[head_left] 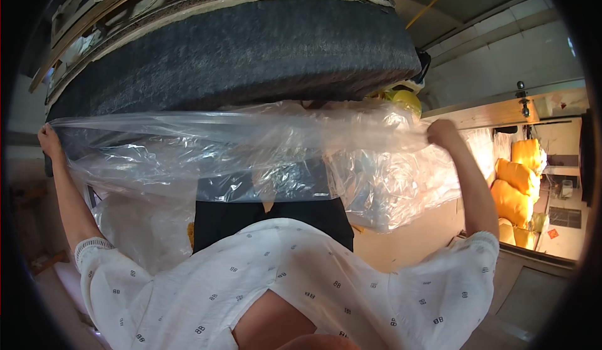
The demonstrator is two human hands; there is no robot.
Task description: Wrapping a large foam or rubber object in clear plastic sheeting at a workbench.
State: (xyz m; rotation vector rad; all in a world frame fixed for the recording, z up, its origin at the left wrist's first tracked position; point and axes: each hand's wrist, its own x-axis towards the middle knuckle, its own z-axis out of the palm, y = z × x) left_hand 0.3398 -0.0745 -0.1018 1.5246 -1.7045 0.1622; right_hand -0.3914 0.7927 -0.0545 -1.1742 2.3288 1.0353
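A wide sheet of clear plastic film [251,143] is stretched across in front of my body, with wrinkles and shiny folds. My left hand [49,140] is closed on its edge at the far left, next to the end of a dark grey, fabric-covered bench [238,52]. At the right, my right hand [443,132] is closed on the other end of the film, slightly blurred. Both arms are spread wide. The film hangs down over the front of my dark trousers, and its upper edge runs along the lower side of the grey surface.
Crumpled clear plastic [395,181] lies lower right of the film, over a tan floor [401,243]. Several stuffed yellow sacks [515,184] are piled at the right. A wooden frame [150,5] runs behind the grey surface. A yellow-green item [407,101] sits near its right end.
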